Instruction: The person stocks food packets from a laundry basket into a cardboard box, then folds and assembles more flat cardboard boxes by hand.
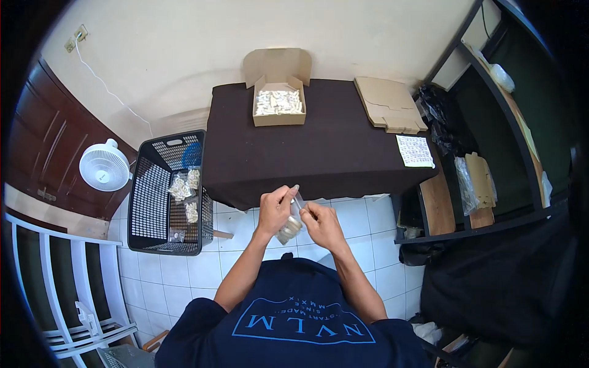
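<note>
Clear plastic forms the small bag (288, 232) that is held up between both hands, in front of the dark blue shirt (294, 306) and before the near edge of the table. Its upper part is pinched by the thumb and bent fingers of the left hand (275, 211), the thumb tip being pointed upward and away from the body. The bag's side, just below, is gripped between the thumb and curled fingers of the right hand (323, 226); none of the fingers are seen spread. Pale, rounded pieces are gathered in the lower part of the bag, which is hung at a tilt over the white tiled floor (238, 230).

Beyond the hands, the table (270, 153) is covered with dark brown cloth. An open cardboard box (279, 121), its lid raised, is set near the wall (184, 43) and filled with small whitish pieces (279, 102). Flat cardboard (388, 101) is laid at the far right, with a printed sheet (415, 151) placed nearer the right edge.

Left of the table, filled packets (181, 186) are held in a black slatted basket (150, 199), and a white fan (105, 167) is placed beside it. Shelving (509, 107) is seen on the right.
</note>
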The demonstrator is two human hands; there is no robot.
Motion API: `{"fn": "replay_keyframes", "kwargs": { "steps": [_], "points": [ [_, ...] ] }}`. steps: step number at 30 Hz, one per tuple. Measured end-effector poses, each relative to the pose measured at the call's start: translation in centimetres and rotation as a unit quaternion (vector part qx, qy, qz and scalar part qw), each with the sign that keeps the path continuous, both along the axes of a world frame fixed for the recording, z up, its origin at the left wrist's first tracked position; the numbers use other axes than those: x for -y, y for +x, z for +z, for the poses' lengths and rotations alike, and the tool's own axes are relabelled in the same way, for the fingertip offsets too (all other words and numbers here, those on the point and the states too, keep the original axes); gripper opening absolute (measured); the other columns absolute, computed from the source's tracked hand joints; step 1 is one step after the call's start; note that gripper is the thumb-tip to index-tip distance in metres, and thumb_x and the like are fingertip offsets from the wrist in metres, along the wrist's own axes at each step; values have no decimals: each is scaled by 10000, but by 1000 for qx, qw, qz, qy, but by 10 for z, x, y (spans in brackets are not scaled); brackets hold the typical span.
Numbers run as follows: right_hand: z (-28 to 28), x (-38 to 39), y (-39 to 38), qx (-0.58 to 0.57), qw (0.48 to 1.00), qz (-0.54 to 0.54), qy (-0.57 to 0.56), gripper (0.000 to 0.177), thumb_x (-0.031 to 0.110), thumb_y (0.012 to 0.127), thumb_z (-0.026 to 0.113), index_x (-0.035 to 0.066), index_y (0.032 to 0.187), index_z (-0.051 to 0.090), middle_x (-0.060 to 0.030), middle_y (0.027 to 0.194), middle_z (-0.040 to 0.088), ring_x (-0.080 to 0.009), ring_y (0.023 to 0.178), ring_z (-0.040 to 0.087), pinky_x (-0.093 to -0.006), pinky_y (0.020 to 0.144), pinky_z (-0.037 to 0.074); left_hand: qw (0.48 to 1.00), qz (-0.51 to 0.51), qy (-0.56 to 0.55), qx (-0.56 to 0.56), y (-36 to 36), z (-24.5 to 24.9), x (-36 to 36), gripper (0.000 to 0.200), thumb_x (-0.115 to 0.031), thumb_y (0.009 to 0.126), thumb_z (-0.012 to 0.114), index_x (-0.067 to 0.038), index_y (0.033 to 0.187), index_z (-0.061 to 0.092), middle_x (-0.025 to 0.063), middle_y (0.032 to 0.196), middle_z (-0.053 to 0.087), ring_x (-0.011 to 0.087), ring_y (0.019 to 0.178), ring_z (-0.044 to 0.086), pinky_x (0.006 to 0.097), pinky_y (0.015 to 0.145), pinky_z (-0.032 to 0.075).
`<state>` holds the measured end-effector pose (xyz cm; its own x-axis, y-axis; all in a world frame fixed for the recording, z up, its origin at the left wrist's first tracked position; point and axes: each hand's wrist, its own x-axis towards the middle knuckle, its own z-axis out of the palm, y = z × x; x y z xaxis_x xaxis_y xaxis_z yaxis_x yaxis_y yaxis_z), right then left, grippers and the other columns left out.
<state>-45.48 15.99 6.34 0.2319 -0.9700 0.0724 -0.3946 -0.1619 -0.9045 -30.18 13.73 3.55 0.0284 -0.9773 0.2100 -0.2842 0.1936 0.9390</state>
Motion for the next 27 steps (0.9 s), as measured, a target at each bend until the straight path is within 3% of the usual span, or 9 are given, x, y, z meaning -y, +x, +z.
{"fn": "replay_keyframes", "kwargs": {
  "steps": [1,4,10,13,15,16,19,20,27],
  "points": [
    [2,0,3,7,1000,7,8,241,151,887,580,-36,742,532,-200,593,530,-309,502,524,-419,523,390,1000,23,-6,2,5,-3,1,381,-239,993,579,8,704,583,64,498,508,97,454,481,308,455,360],
    [5,-3,16,-8,1000,20,18,236,145,881,585,-35,734,541,-198,579,520,-301,480,504,-408,513,385,997,65,-24,15,20,-10,2,373,-234,995,578,6,709,587,59,492,512,96,447,503,304,450,366],
    [-3,11,14,128,988,46,76,257,153,873,661,-14,725,534,-41,561,517,-97,538,459,-310,504,370,951,243,29,-188,60,-33,36,454,-329,1056,467,-81,679,516,-9,511,509,65,481,537,221,448,382],
    [-9,31,17,116,992,-34,46,294,220,867,758,11,975,581,-48,853,647,-130,754,609,-295,651,505,944,205,53,-252,75,-34,44,364,-337,1053,474,-82,813,571,-8,643,566,64,577,551,238,539,443],
    [-36,48,25,115,990,-47,67,322,222,863,763,15,1036,587,-69,908,657,-153,833,631,-304,708,525,882,140,79,-442,71,-36,53,317,-355,1050,468,-90,916,578,42,810,635,134,731,632,303,714,533],
    [-47,58,30,117,987,-62,86,359,224,859,767,19,1096,593,-90,964,666,-177,913,653,-313,766,545,883,143,79,-440,65,-34,57,317,-355,1050,468,-90,916,578,42,810,635,134,731,632,303,714,533],
    [-66,96,29,292,930,-6,223,321,165,875,745,15,1127,613,-84,970,683,-167,903,669,-307,790,558,746,110,120,-646,52,-40,75,288,-343,1038,496,-76,1009,598,30,936,654,195,946,660,416,869,539],
    [-69,111,27,367,882,33,294,285,136,883,733,12,1113,618,-74,962,684,-152,884,669,-300,775,560,747,111,117,-645,53,-52,83,288,-343,1038,496,-76,1009,598,30,936,654,195,946,660,416,869,539],
    [-68,205,13,334,903,-80,260,189,53,884,702,-2,1049,629,-55,899,696,-82,751,640,-215,632,494,912,110,166,-358,61,-57,120,185,-178,967,626,-13,1014,696,129,917,718,184,825,704,300,710,584]
  ]
}}
